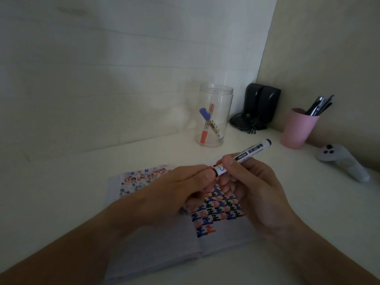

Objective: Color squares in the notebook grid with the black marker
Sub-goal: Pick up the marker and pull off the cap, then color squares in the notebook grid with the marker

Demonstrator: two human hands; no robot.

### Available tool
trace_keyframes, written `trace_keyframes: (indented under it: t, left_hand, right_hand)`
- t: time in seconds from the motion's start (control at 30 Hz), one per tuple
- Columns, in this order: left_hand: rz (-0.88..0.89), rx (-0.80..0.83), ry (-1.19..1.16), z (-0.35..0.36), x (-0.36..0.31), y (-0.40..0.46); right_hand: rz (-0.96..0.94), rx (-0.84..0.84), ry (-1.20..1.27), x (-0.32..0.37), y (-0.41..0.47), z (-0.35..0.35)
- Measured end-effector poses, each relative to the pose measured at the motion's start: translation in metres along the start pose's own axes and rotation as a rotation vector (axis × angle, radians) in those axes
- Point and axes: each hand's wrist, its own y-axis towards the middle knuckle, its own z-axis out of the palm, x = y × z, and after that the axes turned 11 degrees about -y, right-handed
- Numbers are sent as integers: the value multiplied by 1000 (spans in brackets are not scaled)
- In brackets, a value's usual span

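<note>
**Black marker held over the open notebook, both hands on it**

Black marker (249, 154), a white-barrelled pen with a black end and a black printed label, sits slanted in the air above your notebook, its black end pointing up and away toward the right. It is the thing you are gripping, so start from what surrounds it, biggest first.

Your white desk (308, 223) runs into a corner of pale walls. On it, directly under your hands, the open grid-paper notebook (164, 254) lies flat; its right page carries rows of black, blue and red filled shapes, and your hands cover much of that pattern. Behind it stands a clear plastic jar (214, 115) holding a blue-capped marker and a red-capped marker, crossed. To its right is a black two-part device with a tangled cord (262, 104), then a pink cup of dark pens (298, 128), and a white handheld controller (343, 161) lying near the right edge.

Your right hand (259, 192) is closed round the barrel, thumb and fingers pinching it. Your left hand (174, 190) pinches the marker's near end with its fingertips; you cannot see from here whether the cap is on, as the fingers hide it.
</note>
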Motion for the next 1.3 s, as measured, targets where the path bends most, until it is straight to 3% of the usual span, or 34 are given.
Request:
trace_keyframes:
  t: [0.1, 0.17, 0.23, 0.3, 0.37, 0.47, 0.6, 0.77, 1.0, 1.3]
  left_hand:
    - [-77, 78, -385, 2, -2, 1]
    - [-102, 78, -497, 4, -4, 2]
    - [49, 15, -111, 2, -3, -1]
    - [274, -47, 623, -2, 2, -3]
    - [325, -76, 964, -3, 0, -4]
    - [282, -115, 980, -3, -5, -12]
    - [278, -134, 1053, -12, 6, -15]
    - [225, -14, 1029, -18, 15, -7]
    - [240, 0, 967, -22, 20, -7]
    - [278, -11, 928, -24, 26, -7]
  right_hand:
    - [-31, 43, 51, 4, -1, 1]
    - [-46, 54, 67, 6, -1, 0]
    - [-52, 32, 48, 6, -3, 2]
    - [-31, -30, -5, 4, -3, 5]
    - [20, -145, -55, 4, 1, -2]
    - [64, -285, 22, 9, 5, -24]
    - [75, -262, -16, 4, 4, -30]
    - [41, -287, 19, 16, 4, -31]
    - [156, -51, -261, 24, -23, -14]
    - [78, -95, -498, 0, -57, -13]
